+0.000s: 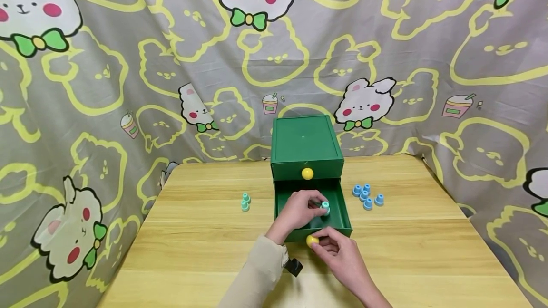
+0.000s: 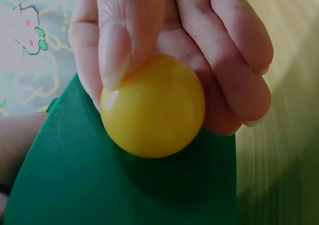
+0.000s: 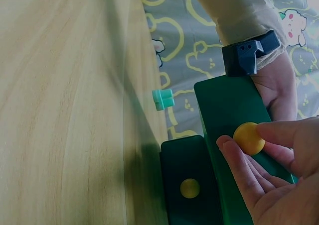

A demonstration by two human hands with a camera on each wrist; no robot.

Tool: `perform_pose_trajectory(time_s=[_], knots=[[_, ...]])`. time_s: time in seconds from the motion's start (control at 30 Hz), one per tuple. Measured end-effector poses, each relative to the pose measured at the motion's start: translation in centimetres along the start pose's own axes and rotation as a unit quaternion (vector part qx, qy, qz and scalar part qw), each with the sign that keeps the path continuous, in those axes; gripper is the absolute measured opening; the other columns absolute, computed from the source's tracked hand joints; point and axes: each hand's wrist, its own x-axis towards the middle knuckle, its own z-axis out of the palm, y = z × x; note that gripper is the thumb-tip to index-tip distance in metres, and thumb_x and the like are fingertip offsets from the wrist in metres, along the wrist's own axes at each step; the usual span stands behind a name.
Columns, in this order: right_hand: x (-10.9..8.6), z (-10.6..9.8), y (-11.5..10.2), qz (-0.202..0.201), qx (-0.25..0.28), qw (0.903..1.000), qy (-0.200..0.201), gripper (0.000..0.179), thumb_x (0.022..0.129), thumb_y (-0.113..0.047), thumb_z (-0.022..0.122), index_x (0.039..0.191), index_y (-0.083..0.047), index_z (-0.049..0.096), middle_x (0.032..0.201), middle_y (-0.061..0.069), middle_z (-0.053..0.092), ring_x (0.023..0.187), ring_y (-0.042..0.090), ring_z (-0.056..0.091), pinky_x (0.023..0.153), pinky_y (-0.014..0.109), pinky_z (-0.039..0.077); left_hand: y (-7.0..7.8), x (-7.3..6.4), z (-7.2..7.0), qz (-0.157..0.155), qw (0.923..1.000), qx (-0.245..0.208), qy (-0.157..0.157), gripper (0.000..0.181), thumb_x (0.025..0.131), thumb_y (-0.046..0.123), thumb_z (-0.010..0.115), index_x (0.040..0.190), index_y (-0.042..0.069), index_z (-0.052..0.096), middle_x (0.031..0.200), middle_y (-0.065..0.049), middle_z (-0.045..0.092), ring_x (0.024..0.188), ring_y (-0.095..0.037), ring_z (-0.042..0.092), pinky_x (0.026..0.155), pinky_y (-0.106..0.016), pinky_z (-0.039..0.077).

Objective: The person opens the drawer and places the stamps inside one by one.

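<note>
A small green drawer cabinet (image 1: 306, 139) stands at the back of the table, its lower drawer (image 1: 347, 217) pulled out. My left hand (image 1: 299, 208) reaches over that drawer and pinches a small teal stepped peg (image 1: 325, 207) between thumb and fingertips. At the drawer's front, my right hand (image 1: 340, 253) holds the round yellow knob (image 1: 312, 240) with thumb and fingers. Seen close in the left wrist view, the right hand's thumb presses on the yellow knob (image 2: 154, 105). In the right wrist view, my left hand (image 3: 276, 85) is partly hidden behind the drawer front (image 3: 224, 103).
The upper drawer is closed and has its own yellow knob (image 1: 307, 173). Two teal pegs (image 1: 245, 205) stand on the table left of the cabinet. To its right is a cluster of several blue pegs (image 1: 364, 196). A patterned curtain (image 1: 205, 61) hangs behind the table.
</note>
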Motion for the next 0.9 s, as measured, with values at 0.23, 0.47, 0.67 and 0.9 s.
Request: perform_pose_trajectory(time_s=[0.23, 0.47, 0.67, 0.9], knots=[[0.07, -0.05, -0.04, 0.005, -0.005, 1.0, -0.001, 0.011, 0.092, -0.015, 0.079, 0.101, -0.014, 0.074, 0.09, 0.002, 0.077, 0.082, 0.02, 0.075, 0.07, 0.021, 0.059, -0.21, 0.11, 0.28, -0.008, 0.9999, 0.006, -0.013, 0.011, 0.094, 0.021, 0.078, 0.105, 0.023, 0.078, 0.103, 0.008, 0.075, 0.093, -0.007, 0.068, 0.084, -0.029, 0.056], [0.07, 0.02, -0.03, 0.006, -0.006, 1.0, 0.002, 0.011, 0.091, -0.013, 0.08, 0.101, -0.014, 0.074, 0.089, 0.002, 0.076, 0.081, 0.015, 0.075, 0.07, 0.021, 0.059, -0.32, 0.11, 0.41, -0.01, 0.9995, 0.024, -0.019, 0.012, 0.094, 0.021, 0.078, 0.106, 0.022, 0.078, 0.103, 0.008, 0.076, 0.094, -0.008, 0.068, 0.085, -0.03, 0.055], [0.12, 0.06, -0.05, 0.007, -0.008, 0.9999, 0.003, 0.011, 0.091, -0.014, 0.08, 0.101, -0.014, 0.074, 0.09, 0.002, 0.076, 0.08, 0.012, 0.074, 0.07, 0.021, 0.059, -0.31, 0.08, 0.37, -0.015, 0.9994, 0.022, -0.021, 0.014, 0.095, 0.02, 0.077, 0.108, 0.023, 0.077, 0.106, 0.006, 0.076, 0.096, -0.009, 0.069, 0.086, -0.032, 0.056], [0.13, 0.02, -0.04, 0.006, -0.005, 1.0, 0.001, 0.012, 0.091, -0.013, 0.079, 0.101, -0.013, 0.074, 0.089, 0.002, 0.076, 0.081, 0.018, 0.075, 0.07, 0.022, 0.06, -0.03, -0.02, 0.27, -0.016, 0.9994, 0.026, -0.018, 0.02, 0.093, 0.021, 0.079, 0.113, 0.021, 0.076, 0.11, 0.004, 0.075, 0.096, -0.011, 0.071, 0.086, -0.031, 0.058]])
